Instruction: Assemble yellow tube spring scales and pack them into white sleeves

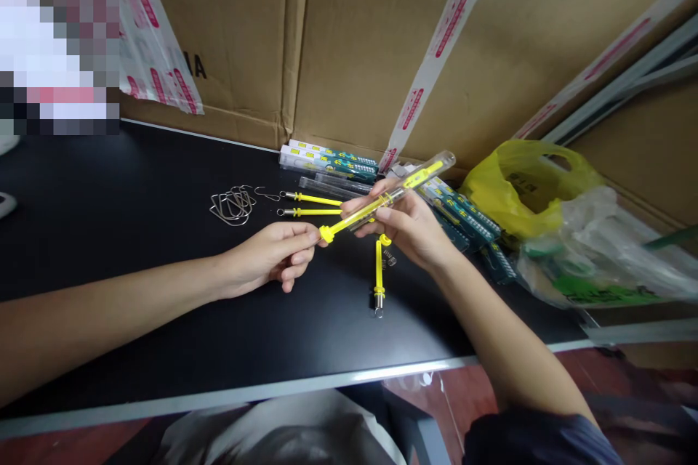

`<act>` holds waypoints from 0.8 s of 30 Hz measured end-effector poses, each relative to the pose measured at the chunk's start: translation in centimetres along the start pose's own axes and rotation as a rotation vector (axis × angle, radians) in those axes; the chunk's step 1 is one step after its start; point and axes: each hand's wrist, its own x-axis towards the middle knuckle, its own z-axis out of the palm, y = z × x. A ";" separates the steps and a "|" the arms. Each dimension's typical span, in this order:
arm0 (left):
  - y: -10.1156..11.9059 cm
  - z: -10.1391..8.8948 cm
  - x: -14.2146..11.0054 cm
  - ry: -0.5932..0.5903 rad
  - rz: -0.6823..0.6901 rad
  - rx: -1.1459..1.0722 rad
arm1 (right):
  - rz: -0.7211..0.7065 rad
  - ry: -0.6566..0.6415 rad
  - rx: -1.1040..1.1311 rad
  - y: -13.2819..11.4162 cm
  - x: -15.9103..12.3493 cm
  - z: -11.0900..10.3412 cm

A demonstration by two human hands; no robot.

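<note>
Above the table, my right hand [410,221] is closed around a clear plastic tube [444,161] that slants up to the right. A yellow plastic rod [360,215] lies partly inside it. My left hand [289,251] pinches the yellow knob [326,234] at the rod's lower end, outside the tube. Behind the hands lie two yellow rods with metal ends and rings, the upper rod [313,198] and the lower rod [310,212]. Nearer me is another yellow rod [379,269] with a ring, beside a small coil spring [390,259].
Bent metal hooks [233,205] form a pile on the black table [190,334]. Printed boxes [327,160] and clear tubes [327,186] lie behind; more boxes [469,214] are at right. A yellow bag [491,178] and clear bag [578,254] sit there, against large cardboard [360,36].
</note>
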 end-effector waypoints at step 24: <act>-0.3 -0.1 0.1 -0.049 0.000 -0.006 | -0.024 -0.067 -0.055 1.1 -0.1 1.3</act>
